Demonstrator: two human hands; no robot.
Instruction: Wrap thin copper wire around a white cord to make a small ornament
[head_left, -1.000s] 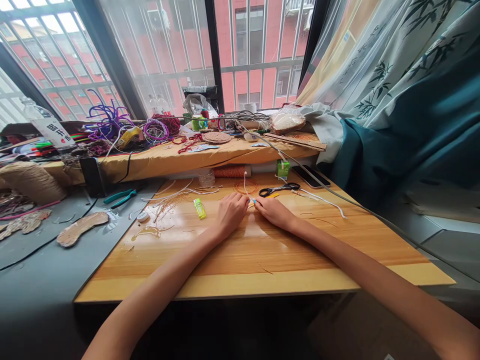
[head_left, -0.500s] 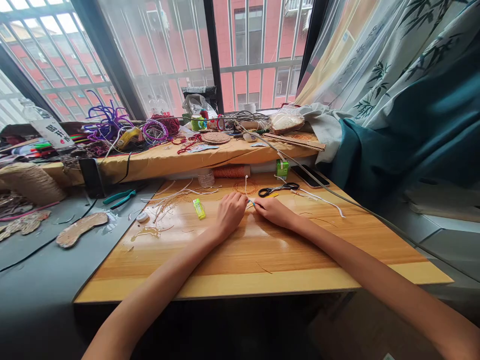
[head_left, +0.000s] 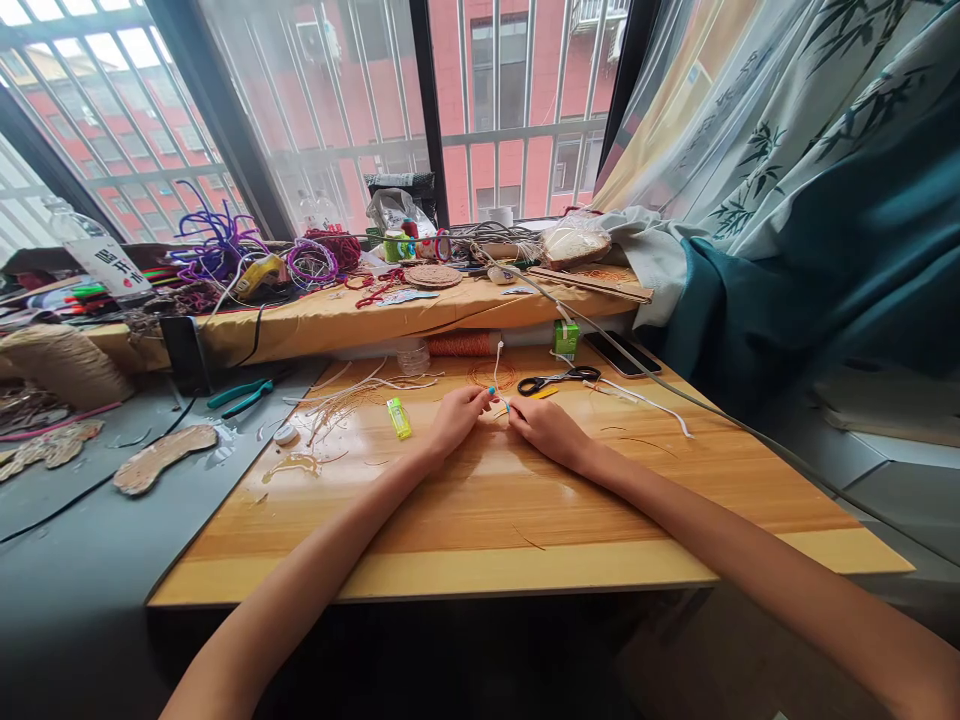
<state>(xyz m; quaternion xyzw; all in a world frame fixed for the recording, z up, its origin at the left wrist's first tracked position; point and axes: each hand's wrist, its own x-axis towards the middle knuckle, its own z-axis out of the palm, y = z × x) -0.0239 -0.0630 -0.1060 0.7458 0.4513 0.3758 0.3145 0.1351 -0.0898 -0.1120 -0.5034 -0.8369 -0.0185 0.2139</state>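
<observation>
My left hand (head_left: 459, 420) is closed in a pinch, with a small blue bit showing at its fingertips. My right hand (head_left: 552, 428) also pinches, close beside it, and a bit of blue sticks out from its fingers too. A thin white cord (head_left: 499, 358) rises between the hands and ends in a small knob; the fingers hide its lower part. Black-handled scissors (head_left: 559, 380) lie just beyond my right hand. Left of my left hand is a yellow-green lighter (head_left: 399, 418). Coiled orange wire (head_left: 491, 374) rests behind both hands.
A clear jar (head_left: 412, 357), an orange spool (head_left: 465, 345), a green box (head_left: 566, 340) and a phone (head_left: 622, 353) line the table's back. White cords (head_left: 367, 385) lie left. Teal pliers (head_left: 240, 396) are on the grey surface. A cluttered ledge (head_left: 322, 320) stands behind.
My left hand's fingers have shifted slightly left and opened a small gap from the right hand. A blue bit now shows above them. The white cord stands a little farther right.
</observation>
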